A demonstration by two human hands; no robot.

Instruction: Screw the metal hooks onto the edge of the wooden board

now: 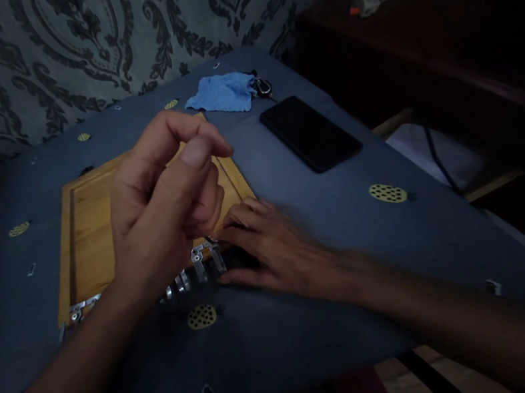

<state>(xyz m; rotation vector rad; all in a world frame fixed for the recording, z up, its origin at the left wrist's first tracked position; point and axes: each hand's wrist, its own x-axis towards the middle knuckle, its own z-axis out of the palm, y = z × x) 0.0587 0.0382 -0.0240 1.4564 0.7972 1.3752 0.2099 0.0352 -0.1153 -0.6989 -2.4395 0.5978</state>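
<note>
A framed wooden panel like a small cabinet door [89,237] lies on the table, its near edge fitted with metal hinges [199,264]. My left hand [162,201] is raised above the panel, fingers curled and thumb close to the bent index finger. Whether something small sits inside it I cannot make out. At the panel's near right corner, my right hand [271,246] has its thumb and fingers around the rightmost metal hinge [217,258]. My left hand and wrist hide the middle of the panel and part of its near edge.
A dark phone [311,133] lies to the right on the blue patterned tablecloth [316,214]. Behind it are a blue cloth [224,93] and a black-and-silver clip [263,86]. A patterned wall [151,26] borders the far side; dark red furniture [393,45] stands at right.
</note>
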